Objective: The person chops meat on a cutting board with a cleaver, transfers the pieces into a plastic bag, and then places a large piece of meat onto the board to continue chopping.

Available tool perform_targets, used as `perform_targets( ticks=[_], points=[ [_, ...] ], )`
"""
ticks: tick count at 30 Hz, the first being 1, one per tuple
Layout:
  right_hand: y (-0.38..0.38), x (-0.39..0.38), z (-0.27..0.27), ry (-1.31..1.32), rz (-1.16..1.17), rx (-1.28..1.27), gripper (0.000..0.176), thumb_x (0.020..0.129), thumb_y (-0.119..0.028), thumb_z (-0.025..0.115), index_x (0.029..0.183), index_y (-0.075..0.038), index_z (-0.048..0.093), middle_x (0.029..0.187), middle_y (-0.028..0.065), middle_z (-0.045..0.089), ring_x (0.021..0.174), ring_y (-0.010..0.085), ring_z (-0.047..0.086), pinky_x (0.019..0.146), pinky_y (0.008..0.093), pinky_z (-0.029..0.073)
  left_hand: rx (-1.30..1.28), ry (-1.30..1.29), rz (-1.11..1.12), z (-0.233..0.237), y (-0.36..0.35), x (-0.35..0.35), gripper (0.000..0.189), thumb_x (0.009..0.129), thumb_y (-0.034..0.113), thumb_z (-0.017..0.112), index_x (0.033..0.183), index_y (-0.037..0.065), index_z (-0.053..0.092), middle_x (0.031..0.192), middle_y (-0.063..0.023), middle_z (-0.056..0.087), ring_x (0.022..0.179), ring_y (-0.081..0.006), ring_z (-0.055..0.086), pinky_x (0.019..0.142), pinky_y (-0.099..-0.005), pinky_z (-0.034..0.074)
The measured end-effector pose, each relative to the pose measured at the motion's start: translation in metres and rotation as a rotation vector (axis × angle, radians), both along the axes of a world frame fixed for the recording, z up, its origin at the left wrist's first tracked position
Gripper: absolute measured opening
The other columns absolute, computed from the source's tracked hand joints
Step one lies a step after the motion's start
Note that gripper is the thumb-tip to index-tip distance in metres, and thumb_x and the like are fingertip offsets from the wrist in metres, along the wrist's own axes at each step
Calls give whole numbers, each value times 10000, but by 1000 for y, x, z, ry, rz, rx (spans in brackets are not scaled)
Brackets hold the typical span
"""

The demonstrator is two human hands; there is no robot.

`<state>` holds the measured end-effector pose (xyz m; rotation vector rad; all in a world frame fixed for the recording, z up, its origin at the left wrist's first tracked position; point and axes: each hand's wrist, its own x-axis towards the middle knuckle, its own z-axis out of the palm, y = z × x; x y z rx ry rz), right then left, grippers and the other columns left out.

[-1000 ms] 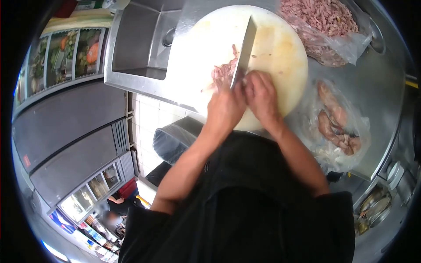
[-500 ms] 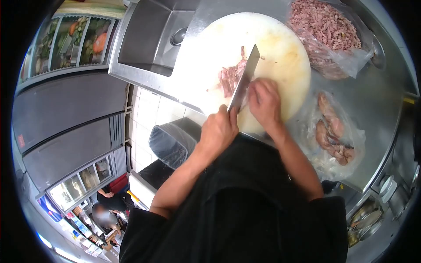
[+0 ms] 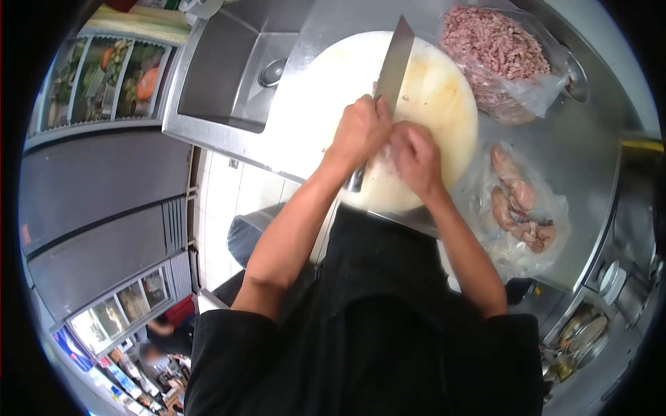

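On the round cutting board [image 3: 444, 104], the left hand [image 3: 361, 132] is closed around the cleaver [image 3: 394, 66], blade running away from the body. The right hand [image 3: 416, 158] is just beside it, fingers curled down, pinning pale meat [image 3: 386, 154], mostly hidden. Bagged strips [image 3: 492, 55] and bagged pieces [image 3: 517, 208] lie on the surface to the right; a sink [image 3: 222, 69] lies left.

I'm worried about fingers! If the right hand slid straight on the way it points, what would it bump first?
Probably the cleaver blade, or the left hand gripping it; the right hand lies close beside both. Depth is unclear.
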<state>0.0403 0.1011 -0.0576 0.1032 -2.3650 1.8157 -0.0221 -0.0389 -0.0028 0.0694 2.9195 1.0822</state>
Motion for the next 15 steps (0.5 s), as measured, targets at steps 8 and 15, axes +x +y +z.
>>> perform_targets(
  ticks=[8,15],
  points=[
    [18,15,17,-4,74,136,148,846,5,732,993,-1,745,1033,129,707,935,299,671,783,367,554,110,-537,68,80,-16,34,433,1061,270,442,1054,-128,612,745,-349,655,628,-448,676,658,-501,540],
    [-14,15,5,110,-63,306,102,811,9,739,908,-3,710,932,125,694,908,335,633,794,409,533,-74,-139,-50,59,-28,87,257,1016,162,555,964,-90,558,629,-319,607,608,-529,616,537,-592,498]
  ],
)
